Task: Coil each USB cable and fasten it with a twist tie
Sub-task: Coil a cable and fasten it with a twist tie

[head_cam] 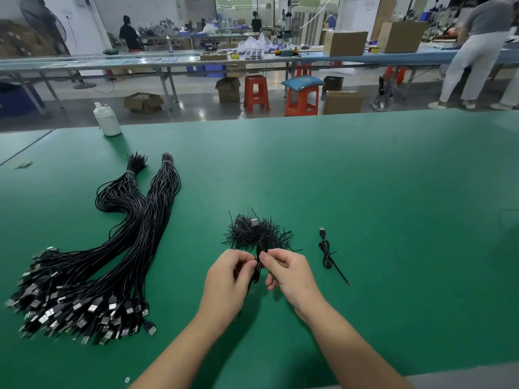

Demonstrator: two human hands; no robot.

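No text, label or number can be read (all too blurred).

Head-worn view, forward and downward.

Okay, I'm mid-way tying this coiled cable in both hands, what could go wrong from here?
1. Both hands pinch the coiled cable near its middle; a slack grip could let the loops spring open.
2. The work hangs right over the twist tie pile, so stray ties may snag.

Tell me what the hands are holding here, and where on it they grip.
Both the left hand and right hand pinch one coiled USB cable at the middle of its bundle; its plug end points away, over the twist tie pile.
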